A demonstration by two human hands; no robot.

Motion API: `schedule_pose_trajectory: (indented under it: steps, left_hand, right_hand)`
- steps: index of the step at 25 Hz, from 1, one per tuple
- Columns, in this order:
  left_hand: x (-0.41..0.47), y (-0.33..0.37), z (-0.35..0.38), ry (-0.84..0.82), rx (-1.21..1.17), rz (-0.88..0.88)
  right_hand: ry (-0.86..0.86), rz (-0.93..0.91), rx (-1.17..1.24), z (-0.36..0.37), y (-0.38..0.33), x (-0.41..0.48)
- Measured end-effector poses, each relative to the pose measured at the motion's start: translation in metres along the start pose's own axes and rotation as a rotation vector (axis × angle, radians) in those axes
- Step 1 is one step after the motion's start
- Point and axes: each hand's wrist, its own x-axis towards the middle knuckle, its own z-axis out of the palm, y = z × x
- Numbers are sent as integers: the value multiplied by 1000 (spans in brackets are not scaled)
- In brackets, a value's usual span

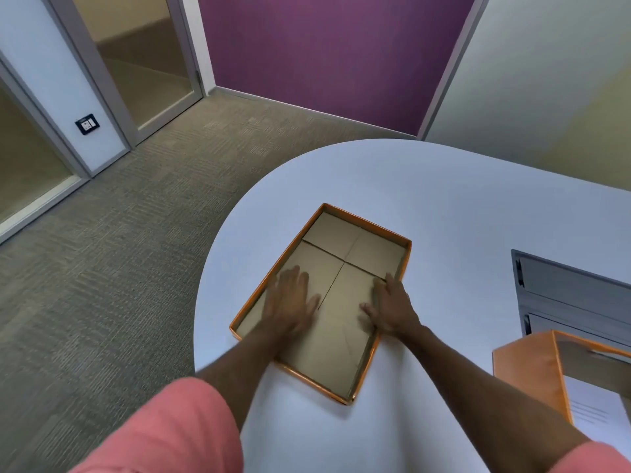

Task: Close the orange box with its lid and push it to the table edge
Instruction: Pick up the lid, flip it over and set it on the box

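A shallow orange lid (355, 218) lies upside down on the white table (461, 206), its brown cardboard inside facing up, close to the table's rounded left edge. My left hand (290, 303) lies flat inside it near its left wall, fingers spread and blurred. My right hand (389, 307) rests palm down inside against its right wall, thumb pointing inward. Neither hand holds anything. The deeper orange box (527, 373) stands apart at the right edge of view, open, with white printed paper inside.
A grey slatted unit (573, 295) sits on the table behind the orange box. Carpeted floor (119, 268) lies left of the table's curved edge. Glass doors and a purple wall stand beyond.
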Motion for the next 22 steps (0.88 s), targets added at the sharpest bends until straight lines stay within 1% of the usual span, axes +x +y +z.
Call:
schedule_pose_trajectory:
  steps: [2,4,9,12,14,17,22]
  left_hand:
    - [24,-19,-7,-15,-87,-53]
    - [41,-31,-10,-82,-140,-104]
    - [54,-42,-6,-251,-144,-169]
    - [56,-45,0,-306,-241,-207]
    - [55,-45,3,-277,-326,-233]
    - [54,-46,4,-221,-399,-267]
    - [43,-37,-13,-75,-531,-380]
  right_hand:
    - [94,150,139,2,-7,-1]
    - [102,236,253,7,-10,-4]
    - [77,344,421,14,-11,-8]
    - [149,354,515,22,-13,-7]
    - [184,361,559,25,-13,-10]
    - [162,370,613,20,-11,-16]
    - [182,323,683,0,-8,-30]
